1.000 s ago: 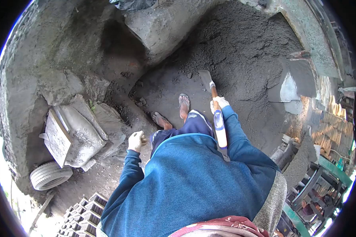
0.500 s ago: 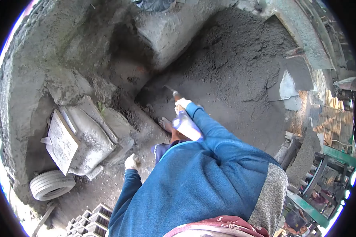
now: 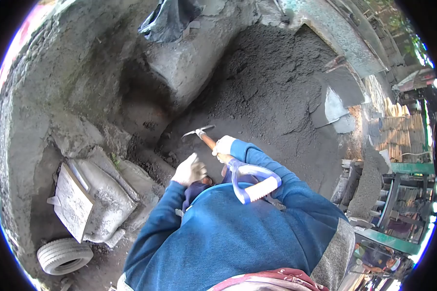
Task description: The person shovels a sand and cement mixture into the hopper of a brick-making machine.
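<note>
My right hand (image 3: 223,148), in a pale glove, is wrapped round the wooden shaft of a shovel (image 3: 209,141). The shovel's blue D-shaped handle (image 3: 234,175) with a white grip points back toward my body, beside my right forearm. Its metal blade (image 3: 198,131) is seen nearly edge-on at the far end, above the dark floor. To the left of the shaft, my left hand (image 3: 189,170), also gloved, is raised in front of my waist. Its thumb stands apart from loosely bent fingers, and it holds nothing.
A large heap of dark grey sand (image 3: 277,72) lies ahead, bordered by a rough concrete wall (image 3: 189,72). Stacked sacks and a board (image 3: 74,202) stand at left, above a tyre (image 3: 64,256). Green metal framing (image 3: 388,241) and another person (image 3: 381,262) are at lower right.
My left hand has risen from my side toward the shovel. The shovel's D-handle has swung right and nearer my body, and its blade shows more. The view has shifted.
</note>
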`<act>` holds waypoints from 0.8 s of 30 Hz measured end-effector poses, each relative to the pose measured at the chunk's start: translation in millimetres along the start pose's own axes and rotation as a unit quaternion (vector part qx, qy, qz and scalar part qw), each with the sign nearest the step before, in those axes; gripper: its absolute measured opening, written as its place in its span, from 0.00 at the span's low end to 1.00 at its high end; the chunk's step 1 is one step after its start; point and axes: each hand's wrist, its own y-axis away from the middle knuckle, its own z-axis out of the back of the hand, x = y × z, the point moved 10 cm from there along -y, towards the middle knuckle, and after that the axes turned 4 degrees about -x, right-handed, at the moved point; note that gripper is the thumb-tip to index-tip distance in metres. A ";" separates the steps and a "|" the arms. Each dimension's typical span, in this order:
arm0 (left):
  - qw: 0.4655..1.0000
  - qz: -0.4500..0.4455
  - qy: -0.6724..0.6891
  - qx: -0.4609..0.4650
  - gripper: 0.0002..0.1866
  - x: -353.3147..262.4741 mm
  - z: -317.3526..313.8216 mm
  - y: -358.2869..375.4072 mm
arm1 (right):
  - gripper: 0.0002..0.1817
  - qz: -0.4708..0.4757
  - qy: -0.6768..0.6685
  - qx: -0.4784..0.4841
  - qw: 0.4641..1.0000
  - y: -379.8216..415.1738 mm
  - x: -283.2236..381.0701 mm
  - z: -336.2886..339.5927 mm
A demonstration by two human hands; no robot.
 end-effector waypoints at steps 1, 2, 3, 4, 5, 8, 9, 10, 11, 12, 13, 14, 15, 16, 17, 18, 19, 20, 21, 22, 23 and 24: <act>0.999 0.045 0.013 0.002 0.26 -15.6 -59.2 6.2 | 0.09 0.031 0.081 -0.029 0.996 11.1 11.2 13.8; 0.990 0.094 0.039 0.093 0.27 -25.4 -121.2 1.5 | 0.10 0.112 0.137 -0.072 0.981 22.0 21.7 30.5; 0.940 0.103 0.093 0.311 0.23 -32.1 -178.2 -35.0 | 0.11 0.186 0.030 -0.092 0.978 63.3 37.6 45.1; 0.983 0.053 0.105 0.140 0.16 -40.2 -155.2 -117.7 | 0.15 0.189 -0.076 -0.043 0.978 104.5 50.1 63.0; 0.998 -0.028 0.044 0.045 0.06 -65.7 -161.3 -134.5 | 0.19 0.184 -0.180 0.008 0.966 146.0 62.4 80.9; 0.970 -0.060 0.231 0.042 0.06 -94.7 -221.4 -158.6 | 0.32 0.257 -0.480 -0.124 0.829 245.9 31.1 173.9; 0.967 -0.074 0.238 0.048 0.06 -98.9 -242.7 -163.9 | 0.33 0.347 -0.487 -0.177 0.782 296.0 32.2 192.2; 0.964 -0.087 0.246 0.053 0.06 -99.1 -261.5 -169.7 | 0.33 0.345 -0.413 -0.245 0.806 309.5 13.0 209.6; 0.960 -0.099 0.255 0.054 0.06 -96.1 -275.1 -176.6 | 0.32 0.345 -0.364 -0.270 0.822 325.6 10.3 211.5; 0.962 -0.069 0.264 0.031 0.06 -89.4 -287.2 -190.8 | 0.33 0.343 -0.314 -0.295 0.835 341.7 7.5 213.3; 0.962 -0.083 0.255 0.051 0.06 -90.8 -300.7 -199.0 | 0.34 0.365 -0.307 -0.320 0.819 347.2 4.9 219.4; 0.962 -0.097 0.245 0.073 0.06 -94.5 -317.4 -202.8 | 0.34 0.301 -0.309 -0.392 0.813 340.4 -13.7 232.2; 0.961 -0.113 0.236 0.094 0.06 -99.8 -332.9 -208.4 | 0.34 0.235 -0.308 -0.459 0.800 333.4 -35.9 245.6; 0.962 -0.128 0.216 0.111 0.11 -107.8 -337.6 -228.1 | 0.34 0.260 -0.348 -0.441 0.785 324.8 -45.1 255.5; 0.967 -0.119 0.199 0.108 0.13 -112.6 -349.6 -232.2 | 0.34 0.251 -0.357 -0.494 0.752 315.3 -54.8 265.2; 0.972 -0.108 0.180 0.102 0.16 -115.0 -361.9 -228.2 | 0.33 0.265 -0.345 -0.489 0.756 290.1 -70.1 277.0; 0.978 -0.094 0.159 0.094 0.18 -114.0 -368.0 -228.7 | 0.32 0.252 -0.374 -0.483 0.751 250.4 -97.1 282.6; 0.993 -0.065 0.060 0.072 0.25 -102.5 -361.9 -255.4 | 0.31 0.238 -0.402 -0.477 0.744 210.7 -124.1 288.1; 0.995 -0.068 -0.046 0.059 0.25 -94.0 -364.8 -261.1 | 0.29 0.194 -0.467 -0.466 0.727 174.0 -146.2 285.9; 0.990 -0.057 -0.127 0.004 0.24 -78.9 -356.5 -268.4 | 0.25 0.120 -0.562 -0.439 0.691 155.8 -164.1 274.9; 0.976 -0.046 -0.206 -0.051 0.23 -62.5 -346.0 -277.0 | 0.26 0.092 -0.581 -0.420 0.691 137.5 -191.5 264.8; 0.983 -0.046 -0.152 -0.094 0.22 -48.2 -324.6 -303.7 | 0.26 0.143 -0.473 -0.448 0.745 136.9 -214.7 257.2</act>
